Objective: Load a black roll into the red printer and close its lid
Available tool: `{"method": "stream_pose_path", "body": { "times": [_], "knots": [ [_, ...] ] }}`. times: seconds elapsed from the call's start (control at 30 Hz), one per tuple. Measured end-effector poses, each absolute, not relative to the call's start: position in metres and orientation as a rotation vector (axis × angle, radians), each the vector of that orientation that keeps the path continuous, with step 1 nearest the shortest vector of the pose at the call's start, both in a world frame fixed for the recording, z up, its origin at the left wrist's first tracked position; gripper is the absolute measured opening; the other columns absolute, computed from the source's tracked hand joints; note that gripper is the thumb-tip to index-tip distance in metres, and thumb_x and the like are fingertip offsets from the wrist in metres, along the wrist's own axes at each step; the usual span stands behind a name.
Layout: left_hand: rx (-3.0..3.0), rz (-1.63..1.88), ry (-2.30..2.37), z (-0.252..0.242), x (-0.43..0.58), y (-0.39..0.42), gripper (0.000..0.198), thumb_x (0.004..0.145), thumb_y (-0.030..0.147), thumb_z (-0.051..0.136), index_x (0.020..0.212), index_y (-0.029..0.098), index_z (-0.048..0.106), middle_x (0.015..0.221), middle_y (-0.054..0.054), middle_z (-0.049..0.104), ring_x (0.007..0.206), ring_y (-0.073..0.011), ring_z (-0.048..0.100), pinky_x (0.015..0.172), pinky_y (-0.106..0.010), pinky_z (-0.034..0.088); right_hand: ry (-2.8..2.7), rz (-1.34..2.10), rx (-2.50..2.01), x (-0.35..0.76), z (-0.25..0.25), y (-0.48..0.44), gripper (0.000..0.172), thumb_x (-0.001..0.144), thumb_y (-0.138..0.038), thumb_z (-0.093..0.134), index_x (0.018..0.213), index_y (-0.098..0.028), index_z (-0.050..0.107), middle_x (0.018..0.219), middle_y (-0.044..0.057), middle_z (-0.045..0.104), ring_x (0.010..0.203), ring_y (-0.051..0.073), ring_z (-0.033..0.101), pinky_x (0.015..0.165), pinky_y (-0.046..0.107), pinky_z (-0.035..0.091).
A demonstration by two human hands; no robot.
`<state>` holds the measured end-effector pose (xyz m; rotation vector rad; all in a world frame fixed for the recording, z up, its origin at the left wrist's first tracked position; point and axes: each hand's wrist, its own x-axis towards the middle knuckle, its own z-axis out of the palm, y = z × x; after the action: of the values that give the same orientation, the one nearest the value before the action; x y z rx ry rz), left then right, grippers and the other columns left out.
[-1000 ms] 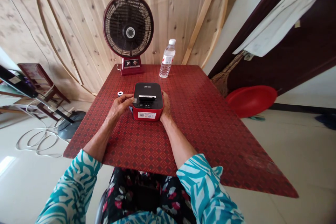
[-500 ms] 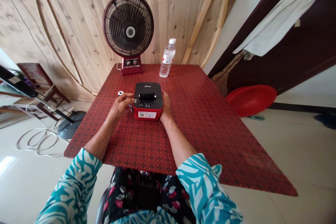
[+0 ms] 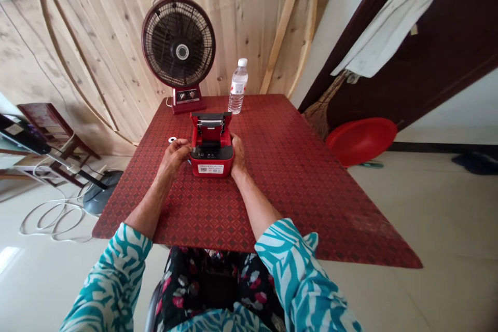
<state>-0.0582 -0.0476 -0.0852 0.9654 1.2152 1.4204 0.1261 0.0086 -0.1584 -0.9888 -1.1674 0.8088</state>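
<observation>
At the far left of the surface, a small white ring-shaped spool (image 3: 172, 139) lies on the red diamond-patterned tabletop surface (image 3: 280, 202), and a round maroon desk fan with a black grille (image 3: 178, 41) stands at the far edge. Just beside the spool is the person's left hand (image 3: 177, 156), its fingers (image 3: 185, 147) together and curled against the side of a boxy red-and-black label printer (image 3: 212, 160). The printer sits near the middle of the surface, its long axis pointing straight away from the person. Its red lid (image 3: 211, 129) stands raised at the back, with the inside facing the person. The right hand (image 3: 238, 155) lies against the other side, fingers (image 3: 235, 144) together, so the hands seem placed to steady the body, though I cannot tell whether they clamp it. Further right stand a clear plastic water bottle (image 3: 237, 86) and, on the floor, a round red plastic basin (image 3: 361, 141).
</observation>
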Motion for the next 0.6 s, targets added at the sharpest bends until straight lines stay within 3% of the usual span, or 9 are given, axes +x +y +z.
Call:
{"method": "stream_pose_path", "body": {
  "times": [0.17,0.3,0.47,0.6],
  "knots": [
    [1.112,1.358,1.29,-0.085,-0.068,-0.047,0.037,0.057,0.04,0.075,0.084,0.017,0.065,0.072,-0.001,0.066,0.065,-0.0134,0.061,0.063,-0.025,0.048,-1.05,0.907,-0.991,0.124,-0.155,0.009,0.051,0.089,-0.058,0.041,0.115,-0.022,0.066,0.124,0.008,0.068,0.119,0.022,0.058,0.107,0.041,0.043],
    [1.458,1.364,1.394,-0.072,-0.072,-0.038,0.038,0.071,0.046,0.069,0.094,0.016,0.073,0.071,-0.002,0.069,0.061,-0.0133,0.06,0.059,-0.024,0.046,-1.018,0.949,-0.966,0.122,-0.151,0.006,0.048,0.088,-0.057,0.043,0.114,-0.024,0.066,0.125,0.006,0.068,0.121,0.022,0.057,0.109,0.04,0.04],
    [2.133,0.913,1.326,-0.041,-0.059,-0.001,0.02,0.078,0.026,0.064,0.091,0.02,0.078,0.092,-0.004,0.077,0.083,-0.0187,0.069,0.077,-0.027,0.053,-0.982,0.981,-0.958,0.122,-0.151,0.006,0.045,0.088,-0.055,0.045,0.114,-0.024,0.065,0.127,0.006,0.067,0.121,0.022,0.057,0.111,0.042,0.038],
    [2.45,0.29,1.194,-0.024,-0.04,0.031,0.029,0.071,0.008,0.062,0.092,0.021,0.078,0.095,-0.003,0.078,0.09,-0.0204,0.071,0.081,-0.027,0.052,-0.984,0.995,-0.96,0.122,-0.155,0.008,0.044,0.088,-0.055,0.045,0.114,-0.025,0.065,0.127,0.005,0.067,0.122,0.021,0.057,0.112,0.041,0.038]
  ]
}}
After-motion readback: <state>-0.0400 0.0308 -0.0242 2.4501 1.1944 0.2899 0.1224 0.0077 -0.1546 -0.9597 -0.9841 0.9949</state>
